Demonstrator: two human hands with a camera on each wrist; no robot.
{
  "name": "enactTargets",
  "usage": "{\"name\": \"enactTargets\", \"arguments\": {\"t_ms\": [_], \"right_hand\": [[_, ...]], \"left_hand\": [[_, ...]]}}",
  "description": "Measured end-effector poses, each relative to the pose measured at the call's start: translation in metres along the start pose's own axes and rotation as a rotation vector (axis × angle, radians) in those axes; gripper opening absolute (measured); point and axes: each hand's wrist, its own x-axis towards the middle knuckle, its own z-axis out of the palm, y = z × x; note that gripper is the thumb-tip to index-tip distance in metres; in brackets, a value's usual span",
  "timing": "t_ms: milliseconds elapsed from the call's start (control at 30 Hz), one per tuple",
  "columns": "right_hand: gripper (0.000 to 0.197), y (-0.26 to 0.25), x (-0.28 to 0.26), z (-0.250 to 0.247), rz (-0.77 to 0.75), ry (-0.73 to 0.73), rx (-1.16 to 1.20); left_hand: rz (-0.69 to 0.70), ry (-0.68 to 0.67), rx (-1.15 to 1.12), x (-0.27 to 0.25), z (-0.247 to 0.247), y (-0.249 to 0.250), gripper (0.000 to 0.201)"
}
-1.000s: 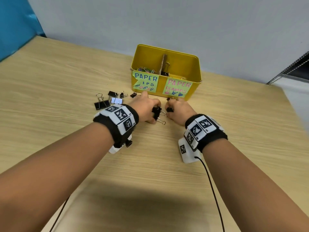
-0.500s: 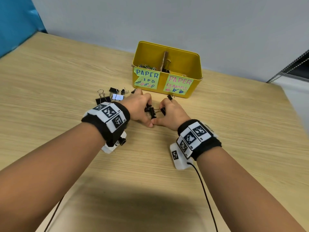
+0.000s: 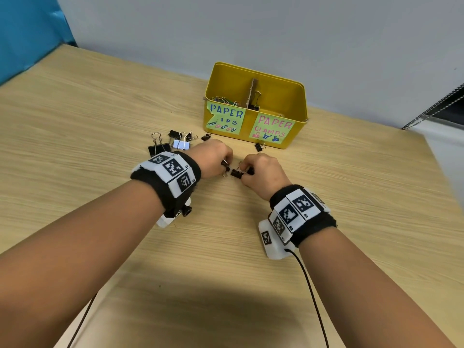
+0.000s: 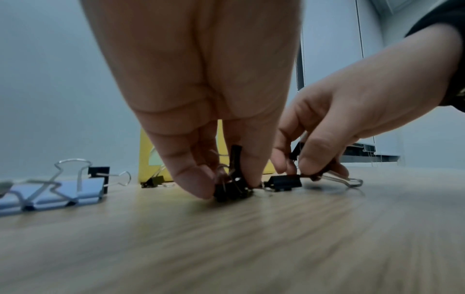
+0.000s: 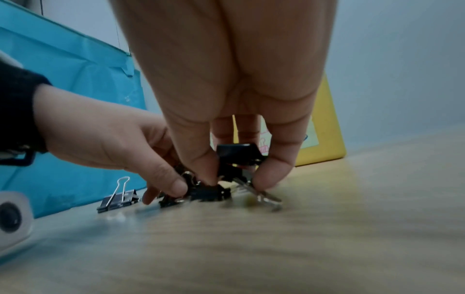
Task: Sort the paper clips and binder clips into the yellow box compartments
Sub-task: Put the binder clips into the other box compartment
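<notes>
The yellow box [image 3: 296,101] stands at the back of the table, with a cardboard divider and two paper labels on its front. Coloured paper clips [image 3: 223,99] lie in its left compartment and a binder clip [image 3: 256,96] in the right one. My left hand [image 3: 216,159] pinches small black binder clips [image 4: 231,189] down on the tabletop. My right hand [image 3: 261,169] pinches another black binder clip [image 5: 237,154] by its body, and one more black clip [image 3: 236,173] lies between the two hands.
Several loose binder clips lie left of my hands: a large black one [image 3: 157,148], a light blue one [image 3: 181,144] and smaller black ones [image 3: 206,137]. One small black clip [image 3: 258,146] sits in front of the box. A blue panel [image 3: 25,33] stands at far left.
Both hands stayed close together on the table in front of the box and drew slightly apart, each keeping hold of black clips. The view shifted a little.
</notes>
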Motion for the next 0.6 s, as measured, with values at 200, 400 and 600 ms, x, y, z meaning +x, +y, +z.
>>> {"name": "enactTargets", "arguments": {"t_ms": [200,400,600], "right_hand": [[0.017,0.015,-0.008,-0.019,0.087,0.168,0.292],[0.018,0.001,0.023,-0.085,0.043,0.587,0.462],[0.037,-0.009,0.059,-0.110,-0.048,0.515,0.182]], "left_hand": [[-0.021,0.031,-0.067,-0.007,-0.002,-0.004,0.027],[-0.004,-0.048,-0.101,-0.013,-0.005,-0.003,0.045],[-0.033,-0.169,0.012,-0.016,0.002,0.006,0.039]]}}
